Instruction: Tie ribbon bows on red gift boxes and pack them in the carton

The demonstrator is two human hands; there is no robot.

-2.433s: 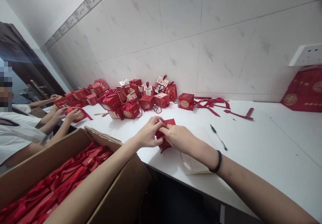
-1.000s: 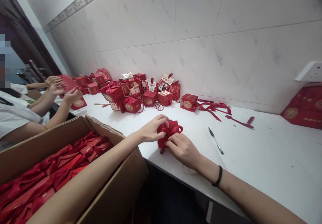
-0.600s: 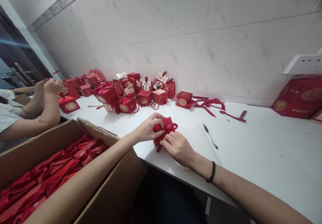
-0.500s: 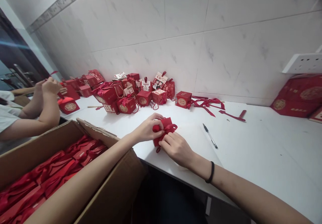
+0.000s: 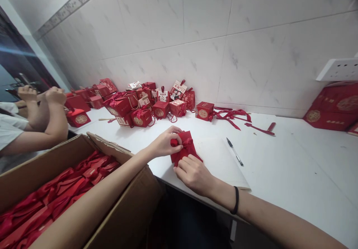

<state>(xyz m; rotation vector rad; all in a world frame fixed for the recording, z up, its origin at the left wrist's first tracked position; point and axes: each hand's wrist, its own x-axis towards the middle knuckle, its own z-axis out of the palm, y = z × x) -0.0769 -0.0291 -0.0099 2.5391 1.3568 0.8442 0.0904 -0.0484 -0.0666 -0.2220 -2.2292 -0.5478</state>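
A small red gift box (image 5: 188,149) with a red ribbon on top sits near the front edge of the white counter (image 5: 293,167). My left hand (image 5: 163,143) is closed on the ribbon loop at the box's top left. My right hand (image 5: 192,174) is closed on a ribbon end at the box's near side, just toward me. A sheet of white paper (image 5: 223,165) lies under and to the right of the box. A black band is on my right wrist.
An open cardboard box (image 5: 125,211) of flat red boxes and ribbons stands at my left. Several finished red boxes (image 5: 145,109) crowd the tiled wall. A pen (image 5: 235,152), loose ribbons (image 5: 237,116) and larger red boxes (image 5: 334,109) lie right. Another person's hands (image 5: 41,96) work at far left.
My right hand has drawn back toward me from the top of the box, pulling the ribbon end. The loose loop on top has tightened. The other person's hands have risen.
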